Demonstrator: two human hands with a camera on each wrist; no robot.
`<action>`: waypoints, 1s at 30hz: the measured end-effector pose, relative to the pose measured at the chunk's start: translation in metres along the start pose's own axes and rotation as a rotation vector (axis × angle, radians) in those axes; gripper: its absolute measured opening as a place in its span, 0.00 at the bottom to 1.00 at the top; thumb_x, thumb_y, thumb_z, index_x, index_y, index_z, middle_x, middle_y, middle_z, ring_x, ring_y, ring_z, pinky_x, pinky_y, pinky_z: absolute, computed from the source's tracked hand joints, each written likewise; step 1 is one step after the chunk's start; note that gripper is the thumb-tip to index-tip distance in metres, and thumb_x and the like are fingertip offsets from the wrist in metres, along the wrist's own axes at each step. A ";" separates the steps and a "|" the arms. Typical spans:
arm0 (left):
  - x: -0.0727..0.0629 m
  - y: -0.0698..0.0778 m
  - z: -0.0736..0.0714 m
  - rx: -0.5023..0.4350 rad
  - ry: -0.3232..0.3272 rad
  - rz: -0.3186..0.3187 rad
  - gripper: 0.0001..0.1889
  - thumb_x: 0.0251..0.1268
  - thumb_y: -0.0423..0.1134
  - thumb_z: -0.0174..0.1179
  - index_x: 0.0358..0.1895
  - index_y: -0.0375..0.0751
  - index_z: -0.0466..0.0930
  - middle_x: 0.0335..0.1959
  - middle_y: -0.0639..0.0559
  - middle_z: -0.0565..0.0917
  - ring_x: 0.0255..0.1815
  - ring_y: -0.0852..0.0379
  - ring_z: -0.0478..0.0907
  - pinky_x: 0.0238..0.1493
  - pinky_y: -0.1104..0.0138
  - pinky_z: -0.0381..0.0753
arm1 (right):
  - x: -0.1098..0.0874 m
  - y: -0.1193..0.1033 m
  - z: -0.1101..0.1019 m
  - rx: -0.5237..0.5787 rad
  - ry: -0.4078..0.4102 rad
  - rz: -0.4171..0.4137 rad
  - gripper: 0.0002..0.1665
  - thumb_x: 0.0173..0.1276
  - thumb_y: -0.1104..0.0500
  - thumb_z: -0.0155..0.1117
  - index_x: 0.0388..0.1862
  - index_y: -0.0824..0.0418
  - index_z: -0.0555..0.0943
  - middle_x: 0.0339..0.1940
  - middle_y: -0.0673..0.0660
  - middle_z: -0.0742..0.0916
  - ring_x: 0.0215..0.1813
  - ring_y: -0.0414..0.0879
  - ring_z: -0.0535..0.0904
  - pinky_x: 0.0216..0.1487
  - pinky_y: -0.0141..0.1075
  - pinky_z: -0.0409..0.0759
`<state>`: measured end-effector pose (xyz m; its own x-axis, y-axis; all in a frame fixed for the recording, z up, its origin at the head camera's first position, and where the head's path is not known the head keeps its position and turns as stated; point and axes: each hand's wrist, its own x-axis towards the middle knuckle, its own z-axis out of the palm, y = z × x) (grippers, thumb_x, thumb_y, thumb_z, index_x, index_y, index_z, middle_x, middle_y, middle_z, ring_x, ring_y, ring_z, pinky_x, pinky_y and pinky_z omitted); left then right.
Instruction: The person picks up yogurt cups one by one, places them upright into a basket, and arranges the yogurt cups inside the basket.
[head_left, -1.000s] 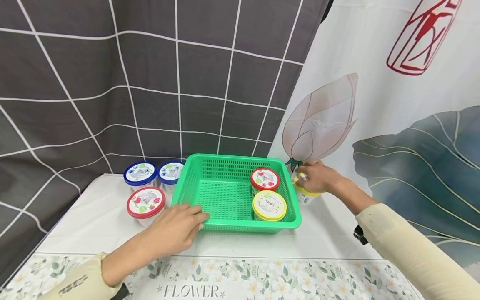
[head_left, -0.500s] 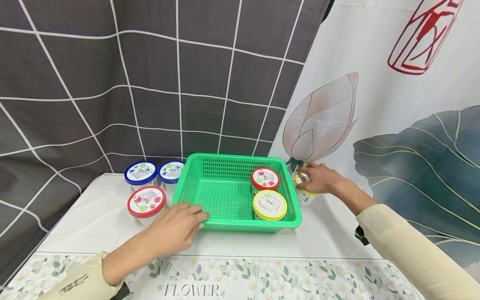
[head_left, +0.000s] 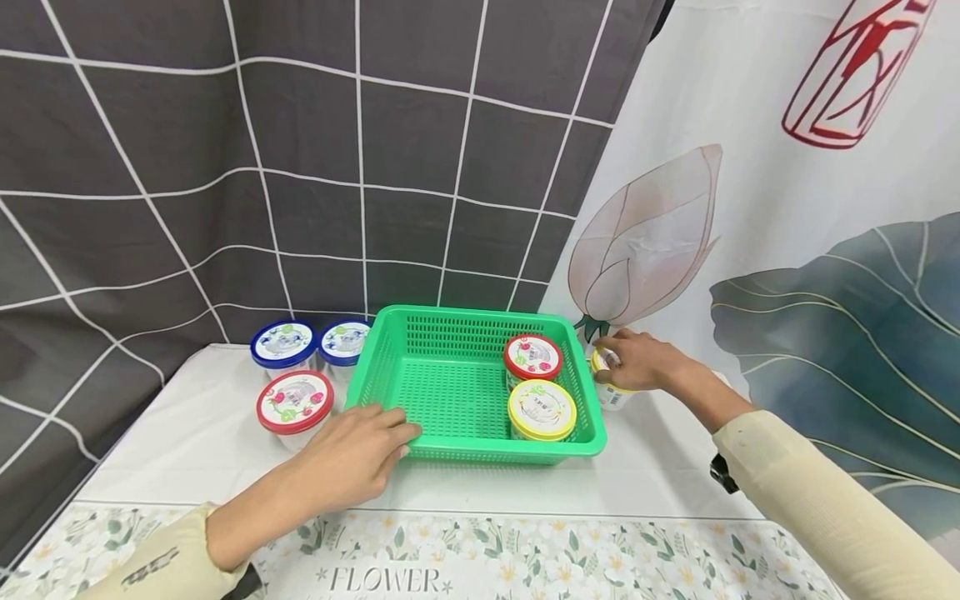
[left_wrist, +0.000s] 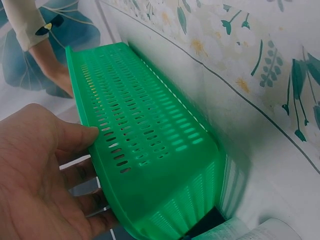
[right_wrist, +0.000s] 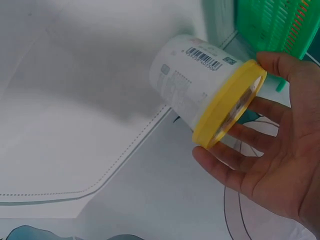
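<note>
Right hand (head_left: 642, 360) unmoved; grips tub (right_wrist: 202, 87)

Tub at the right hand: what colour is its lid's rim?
The lid's rim is yellow; it shows best in the right wrist view.

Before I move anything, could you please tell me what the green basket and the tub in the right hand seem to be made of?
Green basket: probably moulded plastic, slightly glossy, given its regular slots and smooth rim.
Tub: smooth, printed white wall, plastic or coated paper, I can't tell; its yellow lid looks like satin plastic, with an even, moulded-looking edge.
</note>
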<state>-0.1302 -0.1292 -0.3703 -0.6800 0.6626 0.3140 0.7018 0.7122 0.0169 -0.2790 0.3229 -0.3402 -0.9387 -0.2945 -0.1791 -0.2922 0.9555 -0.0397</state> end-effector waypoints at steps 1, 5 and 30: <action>0.000 0.000 -0.001 0.000 0.000 0.000 0.11 0.76 0.35 0.70 0.57 0.46 0.92 0.43 0.56 0.88 0.39 0.54 0.82 0.45 0.59 0.88 | 0.000 0.000 0.000 0.000 0.000 0.001 0.45 0.74 0.39 0.65 0.82 0.62 0.76 0.79 0.78 0.78 0.72 0.82 0.80 0.64 0.76 0.85; 0.001 0.000 -0.002 -0.003 -0.005 -0.001 0.11 0.76 0.35 0.70 0.57 0.46 0.92 0.44 0.56 0.89 0.41 0.54 0.84 0.47 0.58 0.89 | 0.001 0.001 -0.001 0.000 0.004 0.001 0.45 0.74 0.40 0.65 0.82 0.62 0.76 0.78 0.77 0.78 0.71 0.81 0.80 0.63 0.75 0.85; 0.001 0.001 -0.002 -0.013 -0.032 -0.009 0.12 0.77 0.35 0.69 0.59 0.45 0.92 0.45 0.55 0.90 0.42 0.54 0.84 0.50 0.56 0.89 | 0.000 -0.001 -0.009 -0.028 0.044 -0.023 0.42 0.73 0.41 0.67 0.79 0.63 0.79 0.73 0.77 0.82 0.62 0.74 0.85 0.55 0.70 0.90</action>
<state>-0.1296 -0.1282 -0.3684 -0.6926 0.6632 0.2837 0.6981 0.7152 0.0325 -0.2805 0.3221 -0.3314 -0.9385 -0.3177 -0.1353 -0.3186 0.9478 -0.0155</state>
